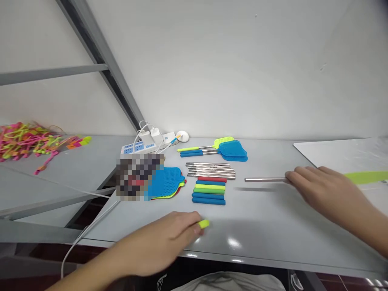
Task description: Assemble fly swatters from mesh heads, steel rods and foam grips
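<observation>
My left hand [176, 238] is closed near the table's front edge around a lime handle grip [204, 223], with one end poking out past the fingers. On the right, my right hand [321, 190] is closed on a fly swatter. Its bare metal rod [263, 179] points left, and its lime head [368, 177], blurred, shows right of the hand. The rod and the lime grip are apart. Between the hands lies a row of coloured handle grips [209, 190] in red, blue, yellow and green. Several metal rods [210, 170] lie just behind them.
Fly swatters with handles [233, 149] lie at the back. Loose swatter heads [168, 182] are stacked left, beside a pixelated patch. A power strip [139, 147] with chargers stands behind. Colourful pieces [27, 139] pile far left. A white sheet [333, 151] lies right.
</observation>
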A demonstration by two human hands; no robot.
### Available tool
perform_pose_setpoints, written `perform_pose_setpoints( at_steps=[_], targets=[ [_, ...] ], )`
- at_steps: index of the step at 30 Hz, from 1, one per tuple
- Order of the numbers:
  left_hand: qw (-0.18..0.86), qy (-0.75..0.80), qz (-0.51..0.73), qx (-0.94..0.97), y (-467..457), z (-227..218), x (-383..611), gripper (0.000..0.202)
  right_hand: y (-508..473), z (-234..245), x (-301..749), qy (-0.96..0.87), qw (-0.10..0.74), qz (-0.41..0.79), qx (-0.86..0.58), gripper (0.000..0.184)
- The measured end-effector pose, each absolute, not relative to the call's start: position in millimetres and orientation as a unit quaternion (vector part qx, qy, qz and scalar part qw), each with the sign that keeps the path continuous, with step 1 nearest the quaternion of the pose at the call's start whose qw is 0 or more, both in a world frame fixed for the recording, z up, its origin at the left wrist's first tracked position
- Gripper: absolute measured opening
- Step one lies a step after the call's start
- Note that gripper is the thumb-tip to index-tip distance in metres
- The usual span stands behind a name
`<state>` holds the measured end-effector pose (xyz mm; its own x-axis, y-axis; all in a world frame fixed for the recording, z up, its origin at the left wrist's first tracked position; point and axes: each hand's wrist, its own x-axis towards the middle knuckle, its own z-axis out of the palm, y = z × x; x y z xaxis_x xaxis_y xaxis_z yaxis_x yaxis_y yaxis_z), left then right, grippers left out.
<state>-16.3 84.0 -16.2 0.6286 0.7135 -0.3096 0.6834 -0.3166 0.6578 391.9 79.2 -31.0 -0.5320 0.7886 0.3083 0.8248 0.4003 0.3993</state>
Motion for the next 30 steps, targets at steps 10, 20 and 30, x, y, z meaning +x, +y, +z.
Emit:
perform_pose_setpoints(
  at_steps=[10, 20, 30],
  targets=[
    [-0.073, 0.316, 0.068, 0.943, 85.0, -69.5, 27.0, 0.041, 57.7, -82.6, 361.7, -0.848, 0.099, -0.222, -0.471, 0.028],
    [-0.086, 0.388, 0.172, 0.901, 96.9, -71.5, 26.7, 0.012, 49.7, -87.6, 361.3, -0.864, 0.152, -0.178, -0.445, 0.042],
    [-0.061, 0.411, 0.248, 0.875, 90.3, -74.4, 25.0, 0.007, 45.0, -85.1, 368.7, -0.841, 0.171, -0.205, -0.471, 0.035]
  ],
)
